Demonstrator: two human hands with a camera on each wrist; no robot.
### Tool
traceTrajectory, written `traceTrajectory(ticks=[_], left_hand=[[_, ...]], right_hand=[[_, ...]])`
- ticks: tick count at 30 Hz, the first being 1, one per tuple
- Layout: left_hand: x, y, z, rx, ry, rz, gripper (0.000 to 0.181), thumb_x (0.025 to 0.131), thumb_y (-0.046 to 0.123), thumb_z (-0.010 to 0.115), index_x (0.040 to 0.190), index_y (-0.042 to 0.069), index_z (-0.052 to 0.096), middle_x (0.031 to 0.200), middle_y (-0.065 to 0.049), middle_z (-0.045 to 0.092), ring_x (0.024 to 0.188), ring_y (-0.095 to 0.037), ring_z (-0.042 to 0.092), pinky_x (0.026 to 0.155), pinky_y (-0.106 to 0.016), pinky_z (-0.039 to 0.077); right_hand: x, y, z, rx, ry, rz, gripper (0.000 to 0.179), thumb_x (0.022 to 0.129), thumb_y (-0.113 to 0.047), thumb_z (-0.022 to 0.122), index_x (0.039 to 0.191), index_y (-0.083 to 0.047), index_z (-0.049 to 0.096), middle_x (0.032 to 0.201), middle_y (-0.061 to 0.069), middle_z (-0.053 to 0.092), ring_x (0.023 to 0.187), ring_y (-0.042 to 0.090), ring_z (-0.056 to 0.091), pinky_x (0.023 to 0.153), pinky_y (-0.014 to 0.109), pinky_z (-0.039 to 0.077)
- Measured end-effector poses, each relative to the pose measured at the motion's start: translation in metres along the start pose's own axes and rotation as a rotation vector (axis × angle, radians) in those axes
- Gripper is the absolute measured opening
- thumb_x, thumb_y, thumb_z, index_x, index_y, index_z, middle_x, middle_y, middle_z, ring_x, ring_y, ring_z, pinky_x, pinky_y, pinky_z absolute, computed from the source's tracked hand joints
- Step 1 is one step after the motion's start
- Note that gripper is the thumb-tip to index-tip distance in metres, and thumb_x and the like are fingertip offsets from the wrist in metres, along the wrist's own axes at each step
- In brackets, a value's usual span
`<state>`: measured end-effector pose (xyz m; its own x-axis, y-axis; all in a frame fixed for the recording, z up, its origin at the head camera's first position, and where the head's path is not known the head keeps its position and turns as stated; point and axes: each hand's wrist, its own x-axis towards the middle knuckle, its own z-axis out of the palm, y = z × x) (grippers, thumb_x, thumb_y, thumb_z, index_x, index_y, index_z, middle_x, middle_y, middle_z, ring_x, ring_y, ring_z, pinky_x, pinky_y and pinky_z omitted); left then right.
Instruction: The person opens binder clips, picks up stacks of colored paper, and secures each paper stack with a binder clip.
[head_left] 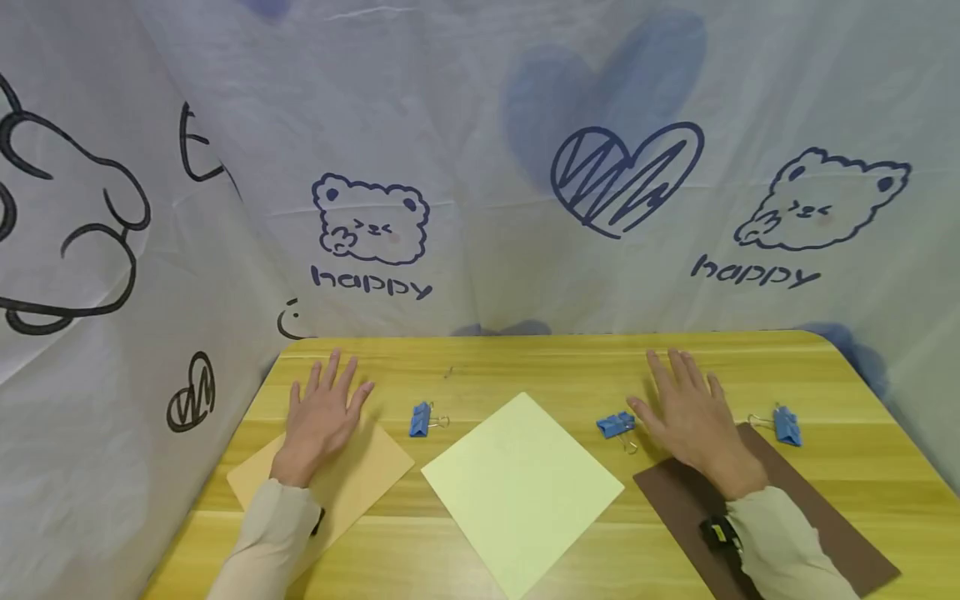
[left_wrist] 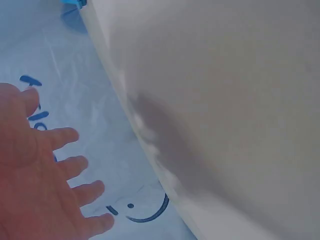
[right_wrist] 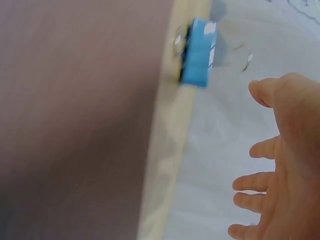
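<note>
We see the person's left hand (head_left: 318, 425), palm down with straight fingers spread apart, over the upper part of a light tan sheet of paper (head_left: 367, 471). The right hand (head_left: 697, 425) likewise has its fingers straight and its thumb held away from them, while its wrist crosses a dark brown sheet of paper (head_left: 678, 504). Whether any fingertip touches the surface below, we cannot tell.

Between the hands, well apart from both, a pale yellow square of paper (head_left: 522, 492) lies with one corner pointing away from the person. All three sheets rest on a yellow wood-grain tabletop (head_left: 487, 367).

We count three blue binder clips with wire handles: one (head_left: 420, 420) between the left hand and the pale yellow square, one (head_left: 616, 424) just beside the right thumb, and one (head_left: 787, 426) to the right of the right hand, near the brown sheet.

Both forearms wear beige sleeves (head_left: 262, 533), and a small black device (head_left: 720, 533) sits at the right wrist. Behind the table hangs a white cloth (head_left: 480, 125) printed with hearts and bear faces (two of them captioned "happy").
</note>
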<state>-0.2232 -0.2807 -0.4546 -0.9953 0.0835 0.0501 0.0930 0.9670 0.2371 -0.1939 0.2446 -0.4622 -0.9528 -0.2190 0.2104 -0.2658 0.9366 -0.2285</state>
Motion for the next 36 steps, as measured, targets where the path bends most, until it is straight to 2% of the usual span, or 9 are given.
traceTrajectory(ticks=[8, 12, 18, 25, 31, 36], left_hand=[[-0.01, -0.008, -0.008, -0.06, -0.071, -0.082, 0.081, 0.106, 0.064, 0.015, 0.163, 0.007, 0.021, 0.168, -0.025, 0.008, 0.15, -0.054, 0.007, 0.111, -0.078, 0.003], [-0.015, -0.011, -0.01, -0.089, -0.102, -0.111, 0.083, 0.106, 0.066, 0.017, 0.163, 0.007, 0.022, 0.167, -0.028, 0.01, 0.148, -0.057, 0.009, 0.11, -0.079, 0.006], [-0.025, -0.014, -0.009, -0.115, -0.17, -0.145, 0.08, 0.106, 0.063, 0.029, 0.161, 0.005, 0.027, 0.162, -0.034, 0.014, 0.14, -0.063, 0.019, 0.101, -0.084, 0.019], [-0.033, -0.012, -0.011, -0.124, -0.217, -0.157, 0.074, 0.104, 0.059, 0.046, 0.156, 0.006, 0.038, 0.155, -0.038, 0.019, 0.136, -0.066, 0.019, 0.088, -0.091, 0.022], [-0.033, -0.008, -0.013, -0.122, -0.275, -0.203, 0.085, 0.098, 0.066, 0.053, 0.158, 0.009, 0.034, 0.154, -0.04, 0.016, 0.136, -0.066, 0.016, 0.086, -0.09, 0.025], [-0.034, -0.006, -0.012, -0.126, -0.303, -0.241, 0.086, 0.094, 0.059, 0.066, 0.159, 0.012, 0.033, 0.151, -0.041, 0.016, 0.134, -0.064, 0.018, 0.084, -0.085, 0.031]], right_hand=[[0.008, -0.04, -0.004, 0.078, 0.082, -0.109, 0.073, 0.104, -0.041, 0.059, 0.157, 0.001, 0.033, 0.155, 0.032, 0.034, 0.143, 0.052, 0.03, 0.113, 0.069, 0.024], [0.012, -0.057, 0.001, 0.117, 0.084, -0.133, 0.071, 0.104, -0.041, 0.058, 0.158, -0.001, 0.034, 0.156, 0.031, 0.034, 0.144, 0.051, 0.03, 0.114, 0.068, 0.025], [0.017, -0.075, 0.011, 0.163, 0.062, -0.142, 0.072, 0.104, -0.044, 0.057, 0.158, -0.003, 0.034, 0.158, 0.03, 0.033, 0.147, 0.049, 0.028, 0.115, 0.066, 0.024], [0.027, -0.101, 0.02, 0.199, 0.057, -0.162, 0.071, 0.104, -0.044, 0.058, 0.157, -0.004, 0.036, 0.157, 0.028, 0.035, 0.146, 0.047, 0.03, 0.115, 0.065, 0.026], [0.037, -0.125, 0.029, 0.224, 0.037, -0.184, 0.071, 0.103, -0.045, 0.059, 0.157, -0.005, 0.038, 0.157, 0.027, 0.037, 0.146, 0.046, 0.032, 0.115, 0.064, 0.027], [0.043, -0.139, 0.038, 0.23, 0.026, -0.201, 0.071, 0.102, -0.045, 0.06, 0.157, -0.006, 0.038, 0.156, 0.028, 0.038, 0.146, 0.046, 0.033, 0.114, 0.064, 0.029]])
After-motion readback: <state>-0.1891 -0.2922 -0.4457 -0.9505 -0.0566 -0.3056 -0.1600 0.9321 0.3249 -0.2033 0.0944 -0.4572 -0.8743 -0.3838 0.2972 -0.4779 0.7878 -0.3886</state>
